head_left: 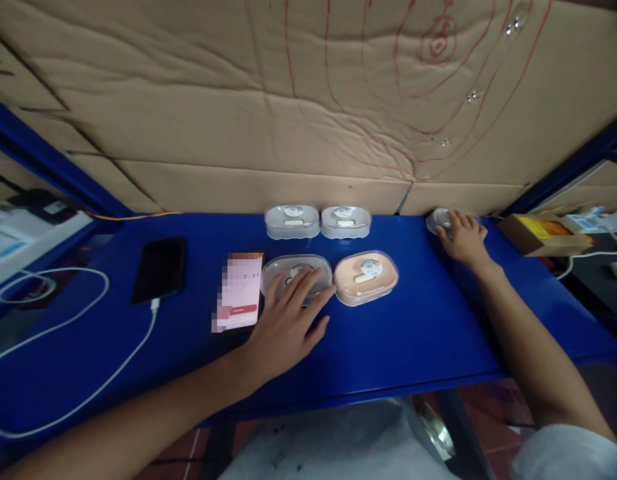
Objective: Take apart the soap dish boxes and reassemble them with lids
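Note:
My left hand (287, 320) lies with fingers spread flat on a clear-lidded grey oval case (293, 273) near the middle of the blue table (398, 333). Right beside that case sits a peach-coloured oval case (366, 277). Behind them two more grey cases stand side by side (292, 221) (345, 221). My right hand (463, 239) reaches to the back right, fingers curved over another grey case (437, 219) that is mostly hidden beneath it.
A phone with a lit pink screen (238, 292) lies left of my left hand. Further left, a black phone (159, 269) is plugged into a white cable (88, 387). A brown box (543, 235) sits at right. A cardboard wall (288, 120) backs the table.

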`<action>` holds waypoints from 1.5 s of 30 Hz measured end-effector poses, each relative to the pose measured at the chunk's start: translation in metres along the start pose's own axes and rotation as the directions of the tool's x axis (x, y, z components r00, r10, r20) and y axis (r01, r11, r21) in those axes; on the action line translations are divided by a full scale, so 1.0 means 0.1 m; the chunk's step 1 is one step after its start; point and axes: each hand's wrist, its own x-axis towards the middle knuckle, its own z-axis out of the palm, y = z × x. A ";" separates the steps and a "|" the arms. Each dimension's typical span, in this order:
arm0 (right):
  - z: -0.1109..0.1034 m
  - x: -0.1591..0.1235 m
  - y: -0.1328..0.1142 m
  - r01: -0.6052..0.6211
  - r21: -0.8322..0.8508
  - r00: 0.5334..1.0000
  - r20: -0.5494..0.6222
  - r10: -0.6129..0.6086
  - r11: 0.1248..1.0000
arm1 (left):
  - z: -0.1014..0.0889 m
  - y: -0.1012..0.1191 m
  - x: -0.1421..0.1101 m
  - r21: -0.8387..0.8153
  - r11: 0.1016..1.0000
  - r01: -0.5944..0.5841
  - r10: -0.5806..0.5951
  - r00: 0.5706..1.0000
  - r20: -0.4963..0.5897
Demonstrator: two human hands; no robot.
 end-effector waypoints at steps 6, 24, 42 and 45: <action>0.07 -0.20 -0.71 0.383 0.179 0.921 0.003 -0.389 0.906 | 0.00 0.01 -0.01 -0.058 0.998 0.022 -0.022 1.000 -0.002; -0.57 -0.68 -1.11 0.667 0.503 0.643 -0.016 -0.766 0.549 | -0.06 -0.06 0.05 -0.025 0.989 0.144 -0.145 0.989 -0.020; -0.75 -1.43 -1.72 0.882 0.367 0.346 -0.079 -0.935 0.295 | -0.12 -0.32 0.17 -0.286 0.928 0.241 -0.269 0.961 -0.064; -0.69 -1.50 -1.77 0.898 0.357 0.300 -0.068 -0.951 0.258 | -0.09 -0.39 0.21 -0.297 0.924 0.242 -0.264 0.964 -0.034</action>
